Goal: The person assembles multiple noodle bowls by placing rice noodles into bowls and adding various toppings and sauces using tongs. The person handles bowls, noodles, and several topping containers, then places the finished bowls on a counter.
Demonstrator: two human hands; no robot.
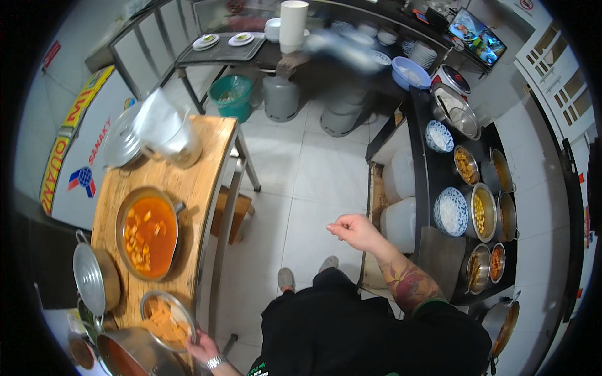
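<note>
At the lower left, my left hand (202, 346) grips the rim of a round metal bowl (187, 307) that holds orange, chunky pieces of food (166, 319). The bowl is at the near end of the wooden table (207, 182), against a large pot (141, 351) with red liquid. My right hand (354, 229) hangs in mid-air over the floor, its fingers curled in and nothing visible in them. Just beyond the bowl, a wide pan (157, 235) of orange-red soup with pale chunks sits on the table. A lidded pot (94, 276) stands left of it.
A clear plastic container (179, 141) and metal lid (122, 138) occupy the table's far end. On the right, a black counter (426, 188) carries patterned bowls (450, 212) and metal bowls of food (481, 213). A green bucket (231, 97) and gas cylinder (280, 98) stand ahead, near a pale blurred shape.
</note>
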